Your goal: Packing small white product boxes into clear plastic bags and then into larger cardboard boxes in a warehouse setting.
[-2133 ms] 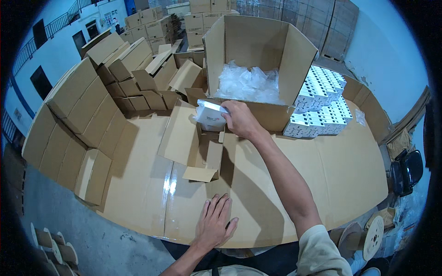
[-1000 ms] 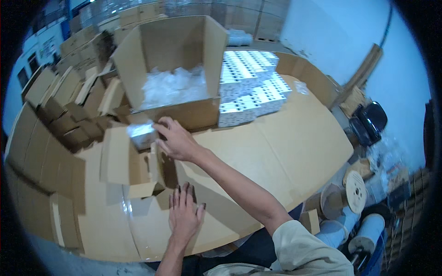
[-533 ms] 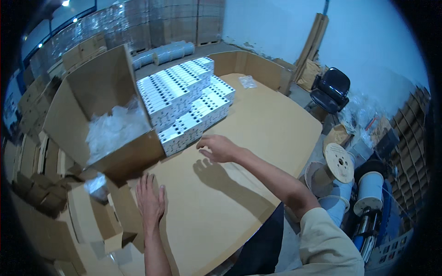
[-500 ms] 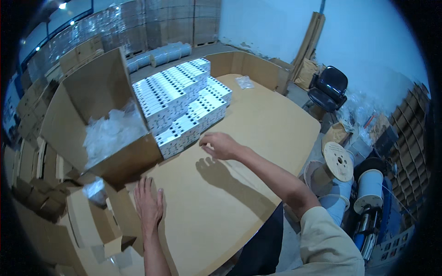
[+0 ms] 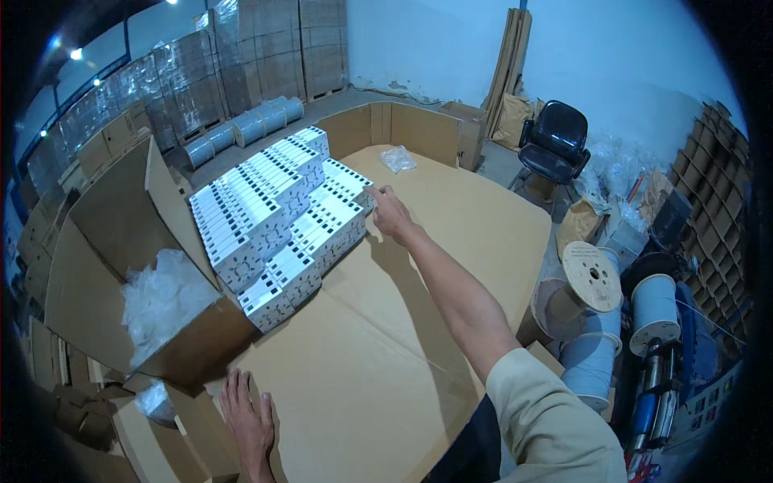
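Note:
White boxes with black square marks and dark printed patterns stand in a stepped stack (image 5: 262,201) on the brown cardboard-covered table (image 5: 362,346). My right hand (image 5: 390,216) reaches to the right end of the stack's lower tier. Its fingers are apart, and the fingertips are at or touching the end box (image 5: 348,179); no grip on it is visible. My left hand (image 5: 247,414) lies flat near the table's left edge, fingers stretched out, holding nothing. Beside it is an open cardboard carton (image 5: 189,431) with a clear plastic bag (image 5: 155,401) in it.
Left of the stack stands a large open carton (image 5: 189,342) filled with crumpled translucent plastic (image 5: 165,302). A small clear bag (image 5: 397,158) lies at the table's far end, before a cardboard wall (image 5: 423,133). On the right are a black chair (image 5: 555,141) and several cable reels (image 5: 592,278).
My right hand has moved forward from beside the stack's near end to its far right end. The view has shifted, so my left hand appears lower; it still lies flat.

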`<state>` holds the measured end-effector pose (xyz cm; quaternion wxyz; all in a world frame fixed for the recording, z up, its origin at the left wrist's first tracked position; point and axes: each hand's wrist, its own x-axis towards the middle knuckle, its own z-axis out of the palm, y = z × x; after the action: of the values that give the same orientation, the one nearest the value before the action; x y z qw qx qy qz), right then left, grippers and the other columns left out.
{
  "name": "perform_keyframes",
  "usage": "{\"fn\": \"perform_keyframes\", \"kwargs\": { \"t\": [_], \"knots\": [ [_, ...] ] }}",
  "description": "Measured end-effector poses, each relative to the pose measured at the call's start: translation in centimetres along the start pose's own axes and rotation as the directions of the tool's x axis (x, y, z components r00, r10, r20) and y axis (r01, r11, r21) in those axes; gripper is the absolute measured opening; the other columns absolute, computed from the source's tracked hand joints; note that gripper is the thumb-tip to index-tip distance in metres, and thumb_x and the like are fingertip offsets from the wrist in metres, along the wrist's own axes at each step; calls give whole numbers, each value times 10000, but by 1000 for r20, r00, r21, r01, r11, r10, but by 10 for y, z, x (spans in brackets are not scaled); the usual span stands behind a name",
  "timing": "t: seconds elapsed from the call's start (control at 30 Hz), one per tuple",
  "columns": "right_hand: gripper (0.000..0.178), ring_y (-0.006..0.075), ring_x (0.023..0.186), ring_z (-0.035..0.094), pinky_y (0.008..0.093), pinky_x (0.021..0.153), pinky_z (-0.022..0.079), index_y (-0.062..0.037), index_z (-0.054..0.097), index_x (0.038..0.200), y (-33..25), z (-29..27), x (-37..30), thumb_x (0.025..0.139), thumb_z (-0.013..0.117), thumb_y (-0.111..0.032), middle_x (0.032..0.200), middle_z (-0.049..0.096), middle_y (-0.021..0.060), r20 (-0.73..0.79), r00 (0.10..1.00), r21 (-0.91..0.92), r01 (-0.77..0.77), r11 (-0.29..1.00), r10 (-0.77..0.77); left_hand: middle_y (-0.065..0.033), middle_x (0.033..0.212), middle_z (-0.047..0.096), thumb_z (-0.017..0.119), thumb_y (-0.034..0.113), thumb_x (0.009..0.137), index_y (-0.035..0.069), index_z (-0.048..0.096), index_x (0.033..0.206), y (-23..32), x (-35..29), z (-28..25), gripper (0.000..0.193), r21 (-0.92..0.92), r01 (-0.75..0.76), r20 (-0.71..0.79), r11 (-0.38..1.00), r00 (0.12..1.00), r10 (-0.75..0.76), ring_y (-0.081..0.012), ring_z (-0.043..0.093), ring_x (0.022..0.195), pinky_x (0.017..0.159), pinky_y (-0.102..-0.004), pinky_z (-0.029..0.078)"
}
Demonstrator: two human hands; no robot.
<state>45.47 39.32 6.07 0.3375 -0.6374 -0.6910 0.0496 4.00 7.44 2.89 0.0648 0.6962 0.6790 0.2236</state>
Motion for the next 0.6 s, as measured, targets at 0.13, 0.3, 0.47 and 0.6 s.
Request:
{"fn": "perform_keyframes", "kwargs": {
  "t": [0.13,0.3,0.47,0.6],
  "knots": [
    [655,384,1239,562,494,1028,495,-227,477,1441,3,5,15,844,654,-25,1379,452,177,42,993,-45,-107,993,109,-193,1541,405,598,177,935,34,478,1432,-4,3,3,531,-15,-17,12,1000,1000,18,-415,302,1458,1220,-519,204],
    [594,400,1220,570,503,1006,508,-190,503,1364,8,19,21,824,680,-15,1372,452,183,-36,997,-72,-66,995,63,-191,1544,403,613,178,918,38,487,1423,-8,2,4,539,-5,3,6,1000,1000,-3,-413,312,1450,1213,-529,210],
    [517,454,1146,571,489,939,514,-147,496,1266,46,31,29,806,614,58,1292,498,217,-178,982,42,68,997,-59,-183,1546,404,609,173,915,39,496,1410,-10,7,8,525,-11,-30,11,999,999,30,-408,313,1452,1211,-538,207],
    [479,454,1097,576,485,911,515,-136,559,1202,46,27,18,778,612,81,1197,510,212,-136,989,51,57,997,-50,-174,1545,410,613,168,911,39,496,1410,-6,2,5,529,-11,-16,2,1000,1000,16,-402,312,1455,1212,-531,209]
  ]
}}
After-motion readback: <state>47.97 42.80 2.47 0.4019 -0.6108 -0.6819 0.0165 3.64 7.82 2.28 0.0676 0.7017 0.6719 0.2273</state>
